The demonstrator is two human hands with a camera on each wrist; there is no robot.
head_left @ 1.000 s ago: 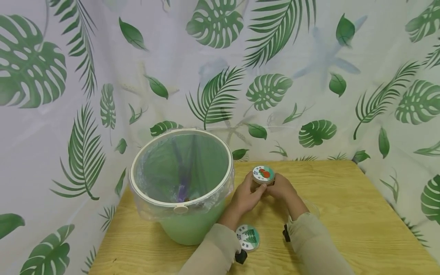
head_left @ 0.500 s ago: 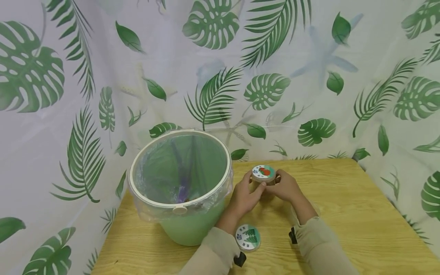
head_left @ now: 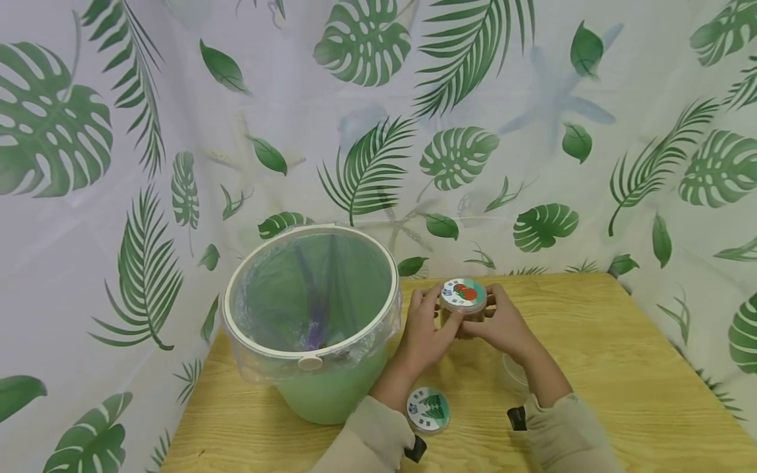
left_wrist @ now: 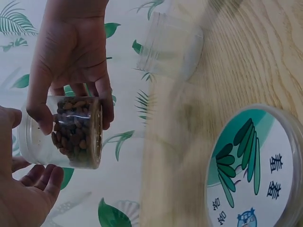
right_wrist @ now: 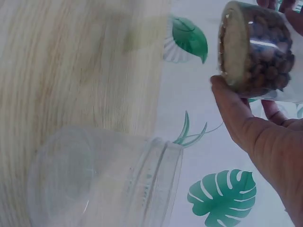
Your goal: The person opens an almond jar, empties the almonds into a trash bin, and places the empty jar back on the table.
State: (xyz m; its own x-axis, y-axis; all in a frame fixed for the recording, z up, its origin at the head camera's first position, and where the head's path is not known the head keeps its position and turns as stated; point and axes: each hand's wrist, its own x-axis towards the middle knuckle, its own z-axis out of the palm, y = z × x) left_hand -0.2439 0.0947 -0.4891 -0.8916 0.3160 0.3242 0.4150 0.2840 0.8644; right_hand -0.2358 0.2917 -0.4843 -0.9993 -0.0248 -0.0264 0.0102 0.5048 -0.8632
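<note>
A clear jar (left_wrist: 73, 135) partly filled with brown nut-like pieces is held up over the back of the table. Its lid (head_left: 463, 293) carries a tomato label. My left hand (head_left: 427, 334) grips the jar's left side, thumb at the front. On the opposite side, my right hand (head_left: 510, 328) holds it too, with fingers around the wall and near the base. Beside my right forearm stands an uncovered clear jar (right_wrist: 109, 175), partly hidden in the head view. A round lid (head_left: 428, 409) with a green-leaf label lies flat by my left sleeve.
A light green bucket (head_left: 325, 397) with a white rim and a clear plastic liner stands left of my left arm. Something purple (head_left: 315, 332) shows inside it. The wooden table (head_left: 639, 368) ends at a leaf-print curtain (head_left: 378, 164) behind.
My right hand has shifted from behind the jar to its right side, its forearm swinging right and revealing the clear jar. The held jar has moved slightly right and up.
</note>
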